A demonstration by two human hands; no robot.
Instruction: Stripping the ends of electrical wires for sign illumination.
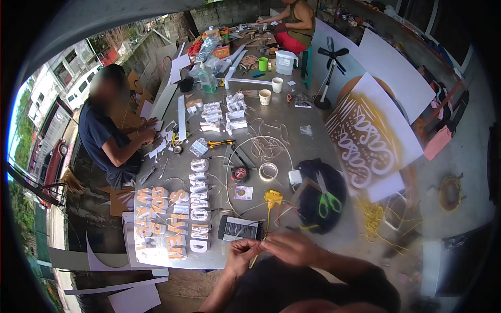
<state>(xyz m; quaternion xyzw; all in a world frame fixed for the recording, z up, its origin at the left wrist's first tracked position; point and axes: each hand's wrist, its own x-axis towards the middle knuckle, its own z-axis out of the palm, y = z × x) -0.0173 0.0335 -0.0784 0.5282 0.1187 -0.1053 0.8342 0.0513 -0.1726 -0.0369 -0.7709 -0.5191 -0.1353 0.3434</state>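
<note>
At the near edge of the metal table (pixel 156 203), my left hand (pixel 242 252) and my right hand (pixel 291 246) meet, fingertips pinching a thin yellow wire (pixel 253 261). Just beyond them lies a black power supply box (pixel 239 228) with a printed label. A yellow plug adapter (pixel 273 196) with a yellow cord is on the table past my hands. Green-handled scissors (pixel 328 197) rest on a dark cloth item (pixel 317 219) to the right. Rows of raised channel letters (pixel 200 214) stand to the left, some with thin wires coming out.
One person (pixel 113 129) works at the left side; another (pixel 299 27) sits at the far end. A tape measure (pixel 240 174), a roll of tape (pixel 268 172), a yellow utility knife (pixel 221 144), cups (pixel 265 97) and a pitcher (pixel 286 62) are on the table. A fan (pixel 332 58) stands right.
</note>
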